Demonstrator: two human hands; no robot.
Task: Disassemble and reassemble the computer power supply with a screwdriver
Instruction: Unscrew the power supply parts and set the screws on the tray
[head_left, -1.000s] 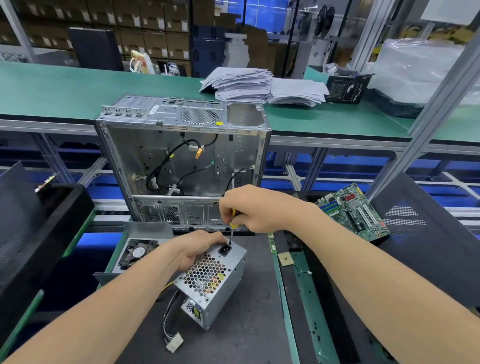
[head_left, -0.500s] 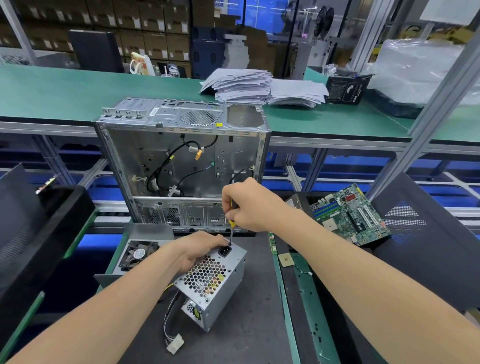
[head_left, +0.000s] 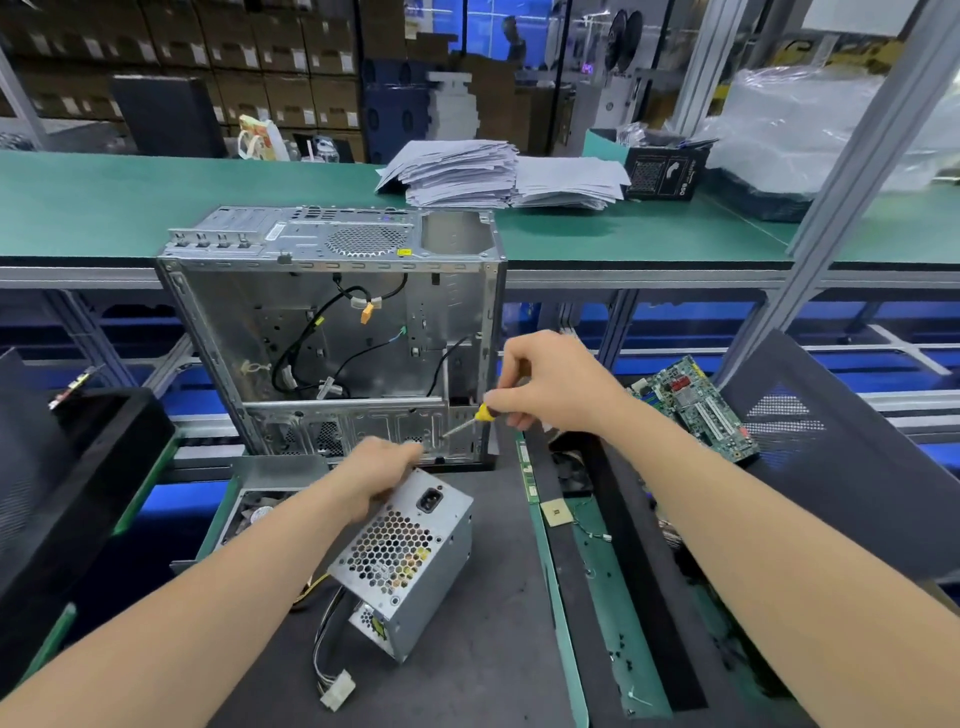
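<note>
- The power supply (head_left: 410, 566) sits tilted on the dark mat (head_left: 483, 665) in front of me. Its vented face and power socket (head_left: 430, 500) point up toward me, and its wires trail down to a white plug (head_left: 338, 693).
- My left hand (head_left: 382, 475) grips the box's far top edge, fingers curled over it, to hold it steady.
- My right hand (head_left: 553, 387) pinches the yellow handle of the screwdriver (head_left: 470, 422). The shaft slants down and to the left, and the tip hangs in the air above the box, in front of the open computer case (head_left: 322, 332).
- I cannot tell whether a screw is on the tip.
- I judge I am between screws. To do the next one well, I should keep my left hand clamped so the tilted box cannot rock.
- I should stand the shaft straight over the screw head and seat the tip fully before turning. I should press down as I twist so it does not slip and chew the head.
- Any loose screw should go somewhere I will find it again, away from the circuit board (head_left: 696, 410) on my right.
- Half a second ago the screwdriver stood nearly upright, with its tip down at the box's top corner by the socket. Now it is off the box and leaning.
- My right hand has moved up and to the right. My left hand has kept its grip, and the box has not shifted.
</note>
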